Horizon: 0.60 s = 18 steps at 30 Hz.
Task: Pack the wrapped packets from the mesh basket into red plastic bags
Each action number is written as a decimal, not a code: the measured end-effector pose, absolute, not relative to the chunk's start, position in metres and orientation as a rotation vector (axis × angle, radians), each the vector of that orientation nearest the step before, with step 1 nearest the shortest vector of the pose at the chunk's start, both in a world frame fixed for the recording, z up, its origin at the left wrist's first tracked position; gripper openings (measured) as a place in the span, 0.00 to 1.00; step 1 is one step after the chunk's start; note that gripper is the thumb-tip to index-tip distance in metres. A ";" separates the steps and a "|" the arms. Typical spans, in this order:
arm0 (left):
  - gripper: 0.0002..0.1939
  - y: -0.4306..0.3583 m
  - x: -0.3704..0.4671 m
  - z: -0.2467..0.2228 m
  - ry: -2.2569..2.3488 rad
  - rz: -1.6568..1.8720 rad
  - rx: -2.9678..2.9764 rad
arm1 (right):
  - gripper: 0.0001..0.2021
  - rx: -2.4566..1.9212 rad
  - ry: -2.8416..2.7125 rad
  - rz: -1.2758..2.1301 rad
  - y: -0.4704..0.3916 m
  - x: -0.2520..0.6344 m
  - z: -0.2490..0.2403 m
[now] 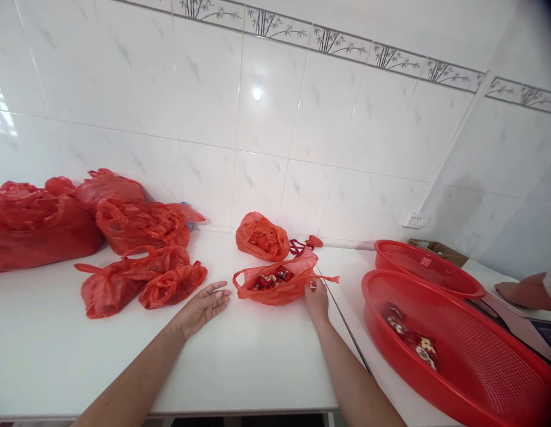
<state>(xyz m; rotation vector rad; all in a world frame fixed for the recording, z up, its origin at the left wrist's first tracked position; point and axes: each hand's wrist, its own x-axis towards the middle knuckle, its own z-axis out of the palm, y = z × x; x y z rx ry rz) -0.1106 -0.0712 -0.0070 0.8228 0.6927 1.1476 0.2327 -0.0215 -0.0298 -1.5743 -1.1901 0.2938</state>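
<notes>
1. As far as shows, the open red bag (273, 296) holds shiny red packets (270, 280); its mouth gapes and its handles are not tied.
2. More packets (424, 350) lie in the front red basket (489, 362), past the right edge of the surface (252, 362), so not all are in the bag.
3. Bunched red bags (112, 287) sit toward the surface's left edge; whether those are finished cannot be told.
4. The open red bag lies near the surface's right edge, a little nearer the far edge than the near one.
5. The left hand (206, 309) reaches in from the near edge, fingers loosely spread toward the bag's left end but apart from it; its grip is empty and relaxed.
6. The right hand (318, 301) reaches forward with bent fingers, its grip seemingly pinching the bag's right end between thumb and fingers.
</notes>
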 end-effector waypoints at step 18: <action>0.20 -0.074 -0.109 -0.002 0.774 1.186 0.819 | 0.18 -1.526 -1.095 0.436 -0.012 0.232 -0.022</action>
